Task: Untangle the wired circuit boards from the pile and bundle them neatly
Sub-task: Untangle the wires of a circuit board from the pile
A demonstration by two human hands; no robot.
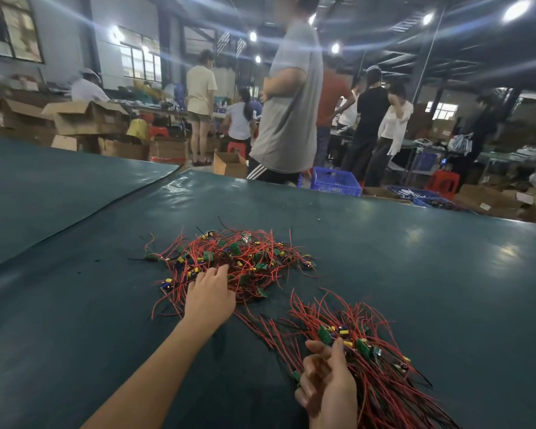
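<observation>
A tangled pile of red-wired green circuit boards (pixel 245 258) lies on the dark green table (pixel 75 305), in the middle. My left hand (pixel 209 294) reaches into the pile's near edge, its fingers stretched forward among the wires. A straighter bundle of wired boards (pixel 375 351) lies at the near right, wires fanned toward the pile and toward me. My right hand (pixel 325 385) sits at the bundle's left side. Its fingers are curled round some of the wires and its thumb points up against the boards.
A seam in the table cover (pixel 84 224) runs diagonally on the left. Beyond the far edge stand several people (pixel 288 103), cardboard boxes (pixel 87 117) and blue plastic crates (pixel 334 181).
</observation>
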